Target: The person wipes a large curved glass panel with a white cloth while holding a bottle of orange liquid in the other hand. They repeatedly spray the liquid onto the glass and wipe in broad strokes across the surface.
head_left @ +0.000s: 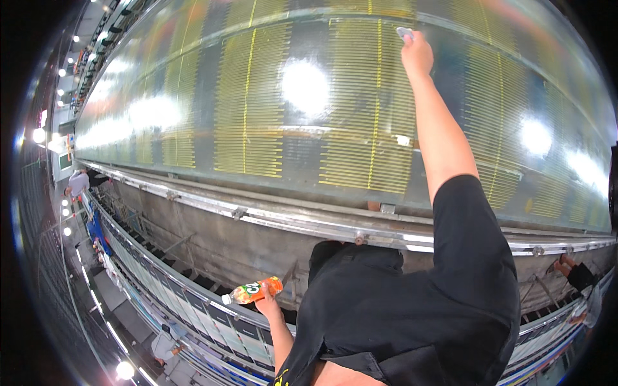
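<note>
My left hand (266, 303) is low at my side, closed around a plastic bottle (262, 289) with an orange body and a white cap. The bottle lies tilted sideways, its cap pointing left. My right arm stretches far forward over a long glossy table (306, 154) marked with yellow ruled lines. At its end my right hand (418, 55) is closed on a small whitish-grey crumpled piece (404, 33); its exact kind cannot be made out. That piece is at the tabletop, near a pale band running across it.
A metal rail (296, 222) runs along the table's near edge, close to my body. Behind me is another long railed structure (193, 283). Other people are at the left (78, 183), lower left (164, 345) and right (582, 293). Bright lamp reflections cover parts of the table.
</note>
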A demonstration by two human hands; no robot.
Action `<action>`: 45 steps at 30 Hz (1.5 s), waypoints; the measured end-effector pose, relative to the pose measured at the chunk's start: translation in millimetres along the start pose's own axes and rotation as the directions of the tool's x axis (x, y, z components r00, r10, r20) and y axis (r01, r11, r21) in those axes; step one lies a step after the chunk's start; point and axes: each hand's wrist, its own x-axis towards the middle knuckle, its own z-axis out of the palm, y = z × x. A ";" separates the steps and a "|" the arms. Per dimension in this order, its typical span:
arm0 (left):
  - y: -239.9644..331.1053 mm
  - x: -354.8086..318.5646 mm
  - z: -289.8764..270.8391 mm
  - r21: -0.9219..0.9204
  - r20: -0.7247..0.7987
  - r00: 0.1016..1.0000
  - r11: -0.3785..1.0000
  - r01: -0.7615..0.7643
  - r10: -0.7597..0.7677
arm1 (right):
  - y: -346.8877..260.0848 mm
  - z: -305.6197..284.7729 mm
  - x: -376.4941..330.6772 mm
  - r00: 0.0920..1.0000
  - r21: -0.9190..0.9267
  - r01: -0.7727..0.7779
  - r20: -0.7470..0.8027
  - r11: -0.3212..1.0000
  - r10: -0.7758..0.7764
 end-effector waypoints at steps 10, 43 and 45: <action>-49.3 45.8 -57.6 -0.042 -0.080 0.979 0.982 0.182 -0.185 | -182.2 -67.1 -407.2 0.585 0.713 0.129 0.507 0.689 -0.633; -15.3 322.9 -151.8 0.064 0.182 0.983 0.998 -0.001 -0.010 | -349.0 102.9 -423.2 0.779 0.104 0.520 0.348 0.848 -0.521; -0.5 323.1 -161.6 0.119 0.153 0.988 0.993 0.009 -0.028 | -343.7 139.1 -379.6 0.763 -0.039 0.589 0.355 0.807 -0.540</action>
